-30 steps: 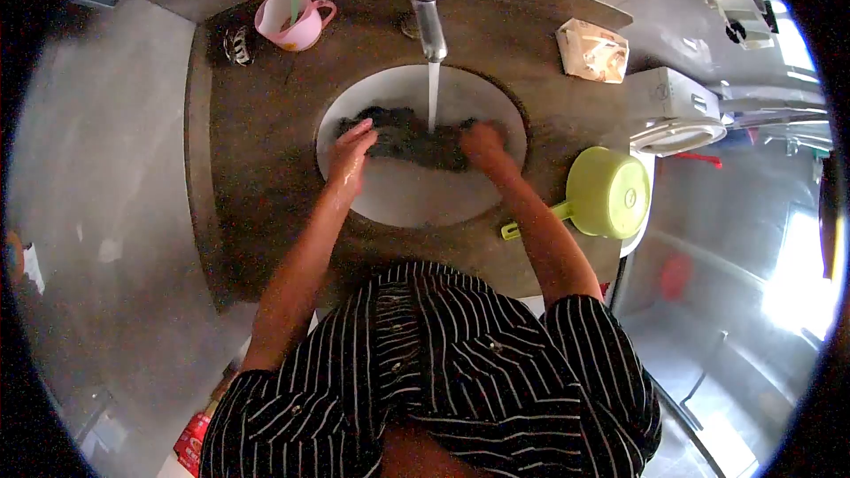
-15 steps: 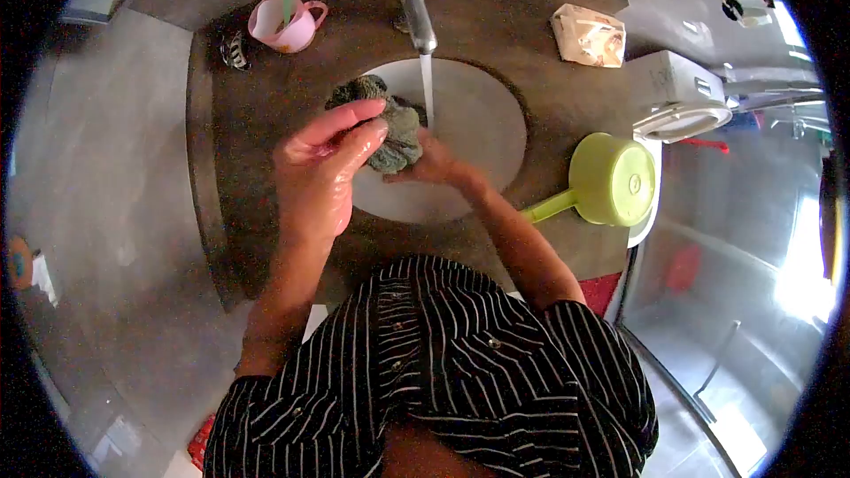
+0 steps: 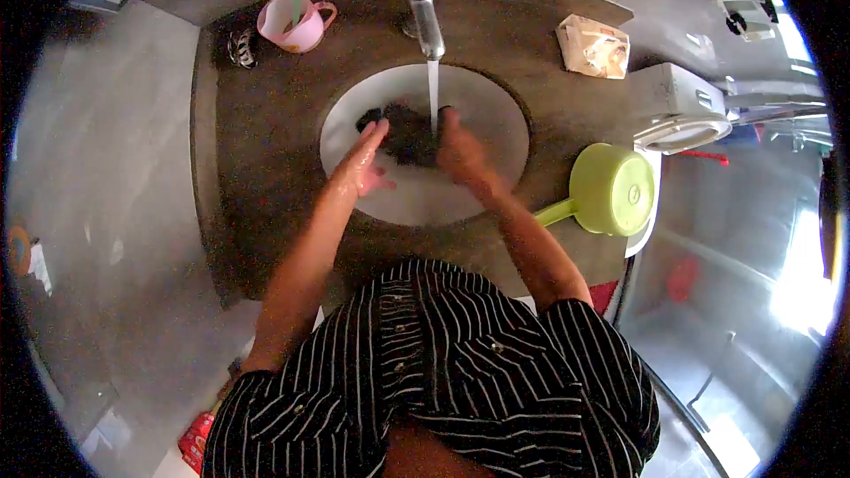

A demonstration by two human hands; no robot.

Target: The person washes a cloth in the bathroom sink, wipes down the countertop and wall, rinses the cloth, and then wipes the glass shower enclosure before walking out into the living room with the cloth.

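Cloth (image 3: 412, 137) lies back down in the sink (image 3: 416, 202), so the water stream (image 3: 434, 87) reaches it again, left hand (image 3: 361, 161) splayed and gripping nothing, right hand's (image 3: 461, 152) hold too blurred to tell.

A single dark cloth (image 3: 409, 143) is observed in the white basin (image 3: 425, 205), bunched into an uneven heap rather than spread flat. It is seen across the upper middle of the bowl, its long direction running left to right. A blacker patch is noted at its left end. Its right part is met by the falling water (image 3: 434, 88). Fine detail is blurred.
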